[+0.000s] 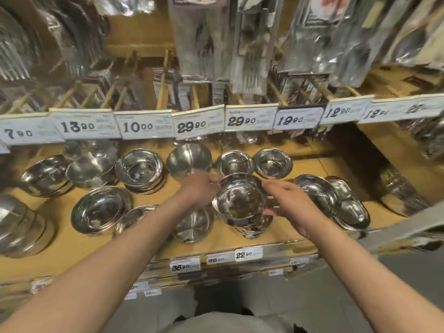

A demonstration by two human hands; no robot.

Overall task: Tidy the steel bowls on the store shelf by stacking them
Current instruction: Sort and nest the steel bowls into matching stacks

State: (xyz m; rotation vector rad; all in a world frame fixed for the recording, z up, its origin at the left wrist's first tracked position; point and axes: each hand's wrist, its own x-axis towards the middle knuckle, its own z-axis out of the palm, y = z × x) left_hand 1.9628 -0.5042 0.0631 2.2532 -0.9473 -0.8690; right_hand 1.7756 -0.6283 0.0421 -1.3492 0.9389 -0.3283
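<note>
Nearest the viewer, two bare forearms are seen reaching up from five and seven o'clock toward the middle of a tan store shelf [72, 246]. A row of price tags [248, 254] is fixed along the near shelf edge. At the centre, a steel bowl [240, 200] is held between both hands above a short stack of matching bowls [252, 225]. The left hand [200, 188] is curled against the bowl's rim at nine o'clock; the right hand [286, 200] is pressed to its side at three o'clock, with the thumb over the rim. The bowl is tilted slightly and appears not yet seated.

The step in hand is judged to be nesting this bowl into the stack. The bowl should next be levelled, centred over the stack and lowered until the rims meet.

Beyond, at twelve o'clock, two small bowls [272, 163] are stood side by side. Wider bowls [101, 209] are scattered toward nine o'clock, oval trays [346, 203] toward three. Farthest off, larger price cards [144, 127] and hanging packaged utensils [199, 37] are shown.
</note>
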